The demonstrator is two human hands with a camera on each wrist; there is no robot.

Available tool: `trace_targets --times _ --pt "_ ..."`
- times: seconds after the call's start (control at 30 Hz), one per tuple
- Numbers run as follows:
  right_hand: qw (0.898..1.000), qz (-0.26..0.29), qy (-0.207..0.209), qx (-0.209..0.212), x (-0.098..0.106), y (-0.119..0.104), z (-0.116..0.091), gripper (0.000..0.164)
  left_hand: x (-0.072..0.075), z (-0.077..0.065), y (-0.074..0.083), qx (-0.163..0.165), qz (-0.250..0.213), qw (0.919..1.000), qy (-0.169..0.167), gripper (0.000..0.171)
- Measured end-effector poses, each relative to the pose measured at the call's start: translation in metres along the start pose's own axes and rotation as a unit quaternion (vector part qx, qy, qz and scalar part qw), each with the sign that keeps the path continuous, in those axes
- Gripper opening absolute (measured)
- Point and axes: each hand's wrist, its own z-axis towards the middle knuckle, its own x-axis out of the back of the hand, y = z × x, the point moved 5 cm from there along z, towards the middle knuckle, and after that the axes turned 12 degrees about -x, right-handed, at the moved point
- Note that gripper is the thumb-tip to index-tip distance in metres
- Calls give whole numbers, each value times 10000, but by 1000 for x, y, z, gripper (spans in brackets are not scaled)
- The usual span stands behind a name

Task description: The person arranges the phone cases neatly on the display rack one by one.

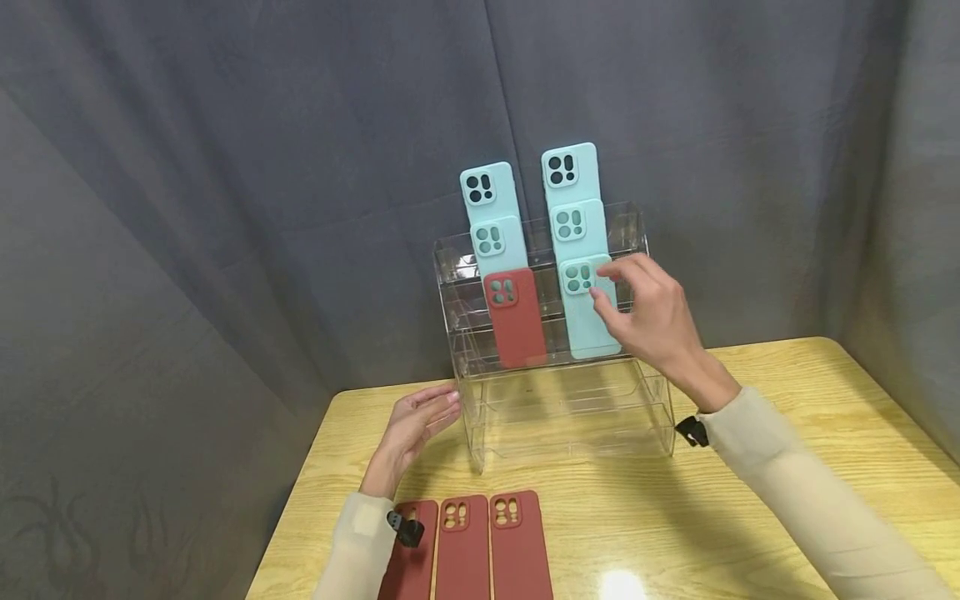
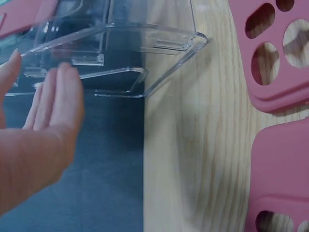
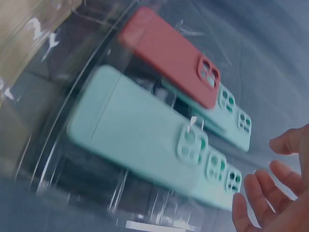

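Note:
A clear acrylic stepped stand [image 1: 577, 408] holds phone cases in two columns. On the right, three mint cases rise one behind another, the front mint case [image 1: 591, 321] lowest. My right hand [image 1: 652, 312] is beside that case's upper right part, thumb and forefinger apart and nothing between them. In the right wrist view its fingers [image 3: 263, 193] are loosely bent, near the camera-cutout end of the mint cases. The left column has a red case [image 1: 517, 329] before two mint cases [image 1: 498, 242]. My left hand [image 1: 416, 425] has its fingers extended at the stand's left side.
Three red cases [image 1: 462, 550] lie side by side on the wooden table [image 1: 630, 517] in front of the stand, the leftmost partly behind my left wrist. A grey curtain [image 1: 337, 167] hangs behind and to the sides. Each wrist wears a small black camera mount [image 1: 692, 431].

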Motion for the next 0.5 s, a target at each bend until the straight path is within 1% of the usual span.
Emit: trace_targets --times 0.13,0.2,0.27,0.33,0.4,0.5 --pt "9990 -54 4 -449 17 15 2 22 6 -11 11 -166 421 9987 218 44" --pt "9973 -130 -126 -713 23 23 1 25 9 -18 15 -204 669 9970 322 41" --pt "9945 -190 -323 -980 27 31 -1 30 11 -25 17 -238 988 9943 309 39" --pt "9908 -250 -536 -1215 31 41 -4 35 11 -33 18 -254 1336 9905 195 37" --pt "9859 -308 -731 -1475 35 52 -9 39 8 -41 17 -292 1643 9860 -25 37" --pt "9777 -374 -953 -1833 41 68 -16 45 2 -53 14 -373 2089 9761 -462 38"
